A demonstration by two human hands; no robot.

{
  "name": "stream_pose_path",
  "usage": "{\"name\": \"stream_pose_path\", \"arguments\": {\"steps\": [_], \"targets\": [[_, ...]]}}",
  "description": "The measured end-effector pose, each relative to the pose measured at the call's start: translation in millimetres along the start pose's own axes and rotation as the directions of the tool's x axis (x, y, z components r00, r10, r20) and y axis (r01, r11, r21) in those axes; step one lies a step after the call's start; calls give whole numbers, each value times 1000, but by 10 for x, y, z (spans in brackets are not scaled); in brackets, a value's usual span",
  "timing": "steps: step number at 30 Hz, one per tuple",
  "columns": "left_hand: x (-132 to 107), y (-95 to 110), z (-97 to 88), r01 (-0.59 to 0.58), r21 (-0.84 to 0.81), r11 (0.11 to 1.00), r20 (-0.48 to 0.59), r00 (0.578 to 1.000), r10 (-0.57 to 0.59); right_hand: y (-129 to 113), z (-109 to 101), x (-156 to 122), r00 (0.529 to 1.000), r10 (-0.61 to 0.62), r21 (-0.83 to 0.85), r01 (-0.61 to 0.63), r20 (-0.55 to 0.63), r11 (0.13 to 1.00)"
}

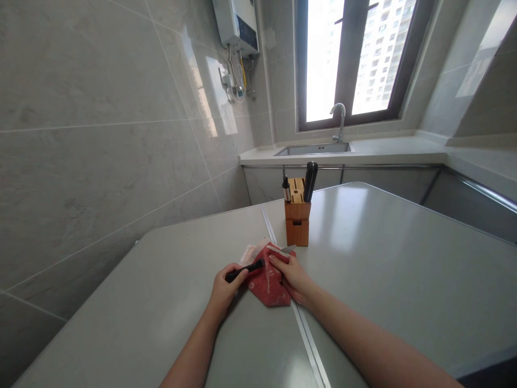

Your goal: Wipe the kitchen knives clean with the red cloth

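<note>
Knife handle (pixel 244 270), black, clenched in left hand (pixel 228 288), fingers closed round it. Right hand (pixel 291 277) on the red cloth (pixel 269 285), fingers (pixel 278 263) curled over the fold; I can't tell if they're gripping the blade through it. Steel blade tip (pixel 287 249) shows past the far edge. All on the grey table (pixel 194 323), next to a metal seam strip (pixel 307 339), paper (pixel 248 254) sticking out under the cloth. Wooden knife block (pixel 297 226) just beyond, holding a black-handled knife (pixel 310 181) and a slimmer black handle (pixel 286 188). Steel sink (pixel 313 150) and faucet (pixel 340 116) further back.
</note>
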State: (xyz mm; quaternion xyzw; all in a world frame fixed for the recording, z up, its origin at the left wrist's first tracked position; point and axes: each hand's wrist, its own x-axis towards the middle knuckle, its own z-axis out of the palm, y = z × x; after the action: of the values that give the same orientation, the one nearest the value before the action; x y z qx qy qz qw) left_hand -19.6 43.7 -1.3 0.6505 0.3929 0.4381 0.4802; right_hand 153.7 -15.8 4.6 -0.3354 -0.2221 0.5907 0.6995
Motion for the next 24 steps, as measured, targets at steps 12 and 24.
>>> {"name": "stream_pose_path", "arguments": {"steps": [12,24], "targets": [[60,-98,-67,82,-461,884,-133,978,-161,-27,2,37,997,-41,111,49,-67,993],[135,-135,-119,-33,-722,691,-201,966,-165,-54,-23,64,992,-56,114,69,-116,991]]}}
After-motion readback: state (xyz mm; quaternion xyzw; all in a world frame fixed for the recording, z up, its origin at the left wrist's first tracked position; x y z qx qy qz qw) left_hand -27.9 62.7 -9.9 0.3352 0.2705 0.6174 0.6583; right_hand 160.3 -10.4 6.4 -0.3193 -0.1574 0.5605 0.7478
